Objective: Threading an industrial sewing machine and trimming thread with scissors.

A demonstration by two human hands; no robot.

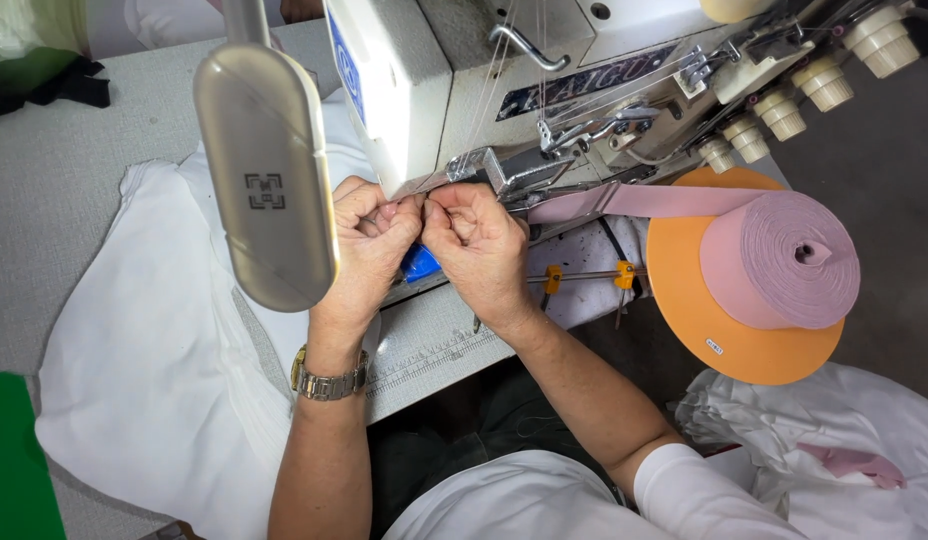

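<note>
My left hand (369, 245) and my right hand (479, 245) are bunched close together under the head of a white industrial sewing machine (454, 80), fingertips pinched at the needle area. What they pinch is too small to see; it may be thread or a fabric edge. A blue piece (420, 263) shows between the hands. A pink binding tape (644, 200) runs from a pink roll (784, 262) on an orange disc (724, 345) into the machine's folder. White fabric (154, 340) lies spread left of my left forearm, which wears a metal watch (329, 383).
A grey lamp head (266, 170) hangs over the table at left, partly hiding the fabric. A ruler strip (424, 358) runs along the table's front edge. White garments with a pink trim (834, 450) are heaped at lower right. A green object (14, 460) is at bottom left.
</note>
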